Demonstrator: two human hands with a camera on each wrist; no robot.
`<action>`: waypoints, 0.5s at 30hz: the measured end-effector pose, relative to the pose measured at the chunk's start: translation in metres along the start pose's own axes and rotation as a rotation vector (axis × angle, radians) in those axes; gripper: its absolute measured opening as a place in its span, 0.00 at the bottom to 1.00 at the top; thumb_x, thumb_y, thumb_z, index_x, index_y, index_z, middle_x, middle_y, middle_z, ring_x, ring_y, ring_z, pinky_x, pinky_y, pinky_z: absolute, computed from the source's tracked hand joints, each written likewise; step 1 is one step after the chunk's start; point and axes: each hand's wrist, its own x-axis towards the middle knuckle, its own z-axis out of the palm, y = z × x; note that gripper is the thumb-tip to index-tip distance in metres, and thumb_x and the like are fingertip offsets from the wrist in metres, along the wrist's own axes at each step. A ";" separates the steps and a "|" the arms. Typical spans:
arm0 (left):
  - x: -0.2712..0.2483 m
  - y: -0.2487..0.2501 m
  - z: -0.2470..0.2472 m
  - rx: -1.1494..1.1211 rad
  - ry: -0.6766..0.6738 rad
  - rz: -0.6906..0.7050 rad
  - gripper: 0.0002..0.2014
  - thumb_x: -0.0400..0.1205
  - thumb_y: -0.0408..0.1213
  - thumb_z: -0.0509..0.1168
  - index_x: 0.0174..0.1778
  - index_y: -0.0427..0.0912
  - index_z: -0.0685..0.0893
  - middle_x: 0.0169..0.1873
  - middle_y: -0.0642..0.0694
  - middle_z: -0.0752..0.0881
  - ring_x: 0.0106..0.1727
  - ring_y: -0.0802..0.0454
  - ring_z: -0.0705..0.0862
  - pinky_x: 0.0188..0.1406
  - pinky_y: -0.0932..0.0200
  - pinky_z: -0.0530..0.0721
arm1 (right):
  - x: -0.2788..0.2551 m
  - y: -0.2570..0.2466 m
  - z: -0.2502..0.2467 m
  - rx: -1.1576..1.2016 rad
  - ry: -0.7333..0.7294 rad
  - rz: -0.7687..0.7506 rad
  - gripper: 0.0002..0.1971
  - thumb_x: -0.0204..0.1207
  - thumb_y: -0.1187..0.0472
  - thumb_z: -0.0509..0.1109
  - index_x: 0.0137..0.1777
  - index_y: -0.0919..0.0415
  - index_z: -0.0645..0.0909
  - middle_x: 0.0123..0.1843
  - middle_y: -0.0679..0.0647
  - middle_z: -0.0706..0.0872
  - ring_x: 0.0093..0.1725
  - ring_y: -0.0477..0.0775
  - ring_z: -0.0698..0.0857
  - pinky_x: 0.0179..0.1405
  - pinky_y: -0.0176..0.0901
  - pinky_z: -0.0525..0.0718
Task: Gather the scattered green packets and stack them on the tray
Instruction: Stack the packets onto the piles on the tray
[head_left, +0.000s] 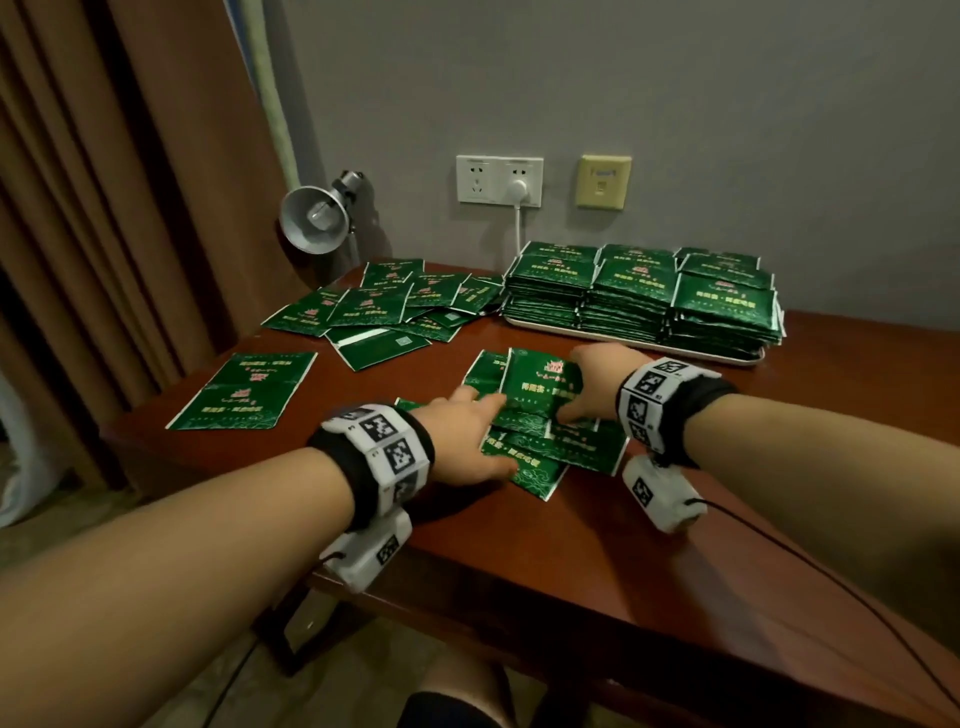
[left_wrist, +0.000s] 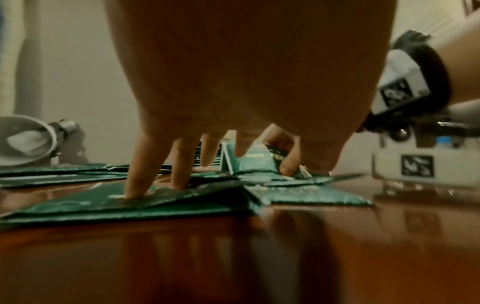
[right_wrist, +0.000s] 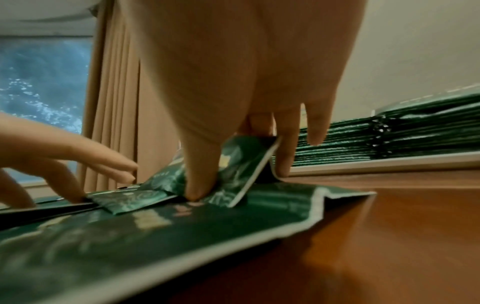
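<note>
A small heap of green packets lies on the brown table in front of me. My left hand rests on the heap's left side, its fingertips pressing straight down on a flat packet. My right hand pinches one packet between thumb and fingers, and that packet is tilted up off the heap. Behind the hands, at the back right, a white tray carries tall stacks of packets. More loose packets are strewn at the back left.
A joined pair of packets lies flat near the table's left edge. A grey clamp lamp stands at the back left corner, with a brown curtain beside it. A white plug and cord hang from the wall socket behind the tray.
</note>
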 end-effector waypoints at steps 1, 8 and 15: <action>0.002 -0.001 -0.004 -0.044 0.018 -0.024 0.42 0.79 0.64 0.60 0.85 0.53 0.51 0.81 0.44 0.60 0.77 0.39 0.69 0.72 0.40 0.75 | -0.002 0.004 -0.003 0.031 0.050 0.010 0.21 0.66 0.42 0.80 0.49 0.54 0.78 0.46 0.51 0.84 0.43 0.53 0.83 0.39 0.45 0.83; 0.035 0.018 -0.023 0.001 0.157 -0.008 0.31 0.81 0.50 0.67 0.78 0.47 0.67 0.71 0.41 0.72 0.71 0.41 0.73 0.68 0.43 0.77 | -0.021 0.047 -0.025 0.187 0.222 0.129 0.19 0.70 0.49 0.79 0.56 0.55 0.79 0.50 0.51 0.83 0.45 0.54 0.81 0.37 0.44 0.77; 0.062 0.037 -0.026 -0.002 0.011 0.031 0.42 0.74 0.53 0.75 0.81 0.42 0.65 0.73 0.44 0.76 0.69 0.45 0.78 0.67 0.52 0.79 | -0.047 0.079 -0.014 0.242 0.174 0.177 0.36 0.75 0.46 0.74 0.79 0.62 0.69 0.76 0.57 0.77 0.71 0.59 0.78 0.64 0.46 0.78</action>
